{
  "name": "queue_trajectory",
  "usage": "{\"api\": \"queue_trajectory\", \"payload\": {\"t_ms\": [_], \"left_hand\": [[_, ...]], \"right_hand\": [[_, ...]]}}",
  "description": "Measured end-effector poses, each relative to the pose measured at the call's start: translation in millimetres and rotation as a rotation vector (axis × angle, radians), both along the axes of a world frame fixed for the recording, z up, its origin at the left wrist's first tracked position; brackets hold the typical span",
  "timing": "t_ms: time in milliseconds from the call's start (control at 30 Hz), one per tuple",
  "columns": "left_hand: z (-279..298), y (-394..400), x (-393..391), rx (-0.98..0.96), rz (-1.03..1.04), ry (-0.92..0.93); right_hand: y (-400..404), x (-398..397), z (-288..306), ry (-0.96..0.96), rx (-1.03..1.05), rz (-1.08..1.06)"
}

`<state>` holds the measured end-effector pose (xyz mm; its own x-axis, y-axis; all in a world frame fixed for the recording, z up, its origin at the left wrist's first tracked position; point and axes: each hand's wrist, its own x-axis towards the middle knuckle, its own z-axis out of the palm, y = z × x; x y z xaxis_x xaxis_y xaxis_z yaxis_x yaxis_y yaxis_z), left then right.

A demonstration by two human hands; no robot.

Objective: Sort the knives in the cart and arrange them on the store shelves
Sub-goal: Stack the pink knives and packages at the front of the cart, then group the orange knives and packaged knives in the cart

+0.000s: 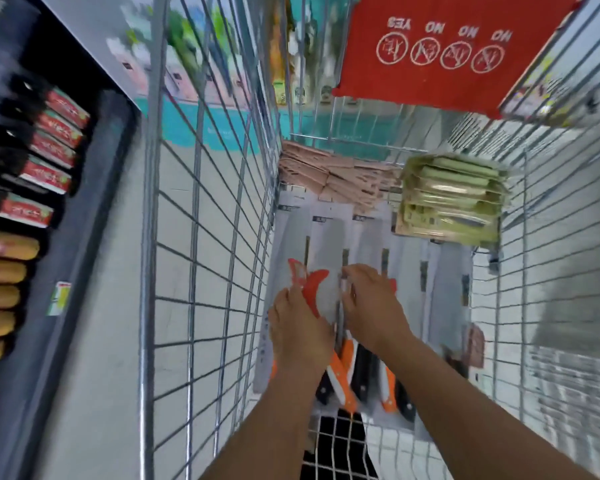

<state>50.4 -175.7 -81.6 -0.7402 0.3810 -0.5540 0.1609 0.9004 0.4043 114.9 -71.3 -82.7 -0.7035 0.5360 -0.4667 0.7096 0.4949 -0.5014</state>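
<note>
A pale tiled floor (101, 341) runs under a wire cart (201, 209) that fills the middle of the view, its grid walls rising on the 9 o'clock and 3 o'clock sides and a red flap with round NO and YES signs (440, 50) hanging at 12 o'clock. At 9 o'clock, outside the cart, a dark store shelf (94, 216) carries a row of black-handled knives in red-labelled sleeves (45, 161) and, lower at 8 o'clock, tan-handled ones (4, 271); only a narrow strip of floor lies between the shelf edge and the cart wall. On the cart bottom, the packaged knives (329, 244) lie side by side on white cards, blades toward 12 o'clock, orange and black handles (347, 372) toward 6 o'clock. Beyond them at 12 o'clock sits a heap of pinkish card packs (326, 174), and at 1 o'clock a stack of green packs (454, 199) just beside the right wall. The left hand (298, 327) pinches a pack holding a red-orange tool (312, 289) at its lower edge; the right hand (371, 299) curls its fingers over the edge of the same pack, both at the centre. Motion blur hides finer detail.
</note>
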Motion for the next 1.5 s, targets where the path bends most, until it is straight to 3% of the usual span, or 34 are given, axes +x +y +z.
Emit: {"api": "queue_trajectory", "payload": {"t_ms": [300,633,933,1100,1300,1500], "left_hand": [[14,-32,24,-0.085,0.065,-0.083],[10,-32,27,-0.089,0.047,-0.07],[2,-30,21,-0.142,0.072,-0.088],[0,-31,20,-0.056,0.157,-0.129],[7,-24,13,-0.156,0.216,-0.15],[13,-24,11,-0.109,0.351,-0.168]], "right_hand": [[-65,42,2,-0.136,0.031,-0.013],[-71,49,6,-0.157,-0.094,-0.117],[-67,50,4,-0.189,0.014,-0.139],[-63,52,5,-0.236,0.046,-0.179],[-71,50,10,-0.255,-0.046,-0.207],[-63,51,10,-0.242,-0.088,-0.312]]}}
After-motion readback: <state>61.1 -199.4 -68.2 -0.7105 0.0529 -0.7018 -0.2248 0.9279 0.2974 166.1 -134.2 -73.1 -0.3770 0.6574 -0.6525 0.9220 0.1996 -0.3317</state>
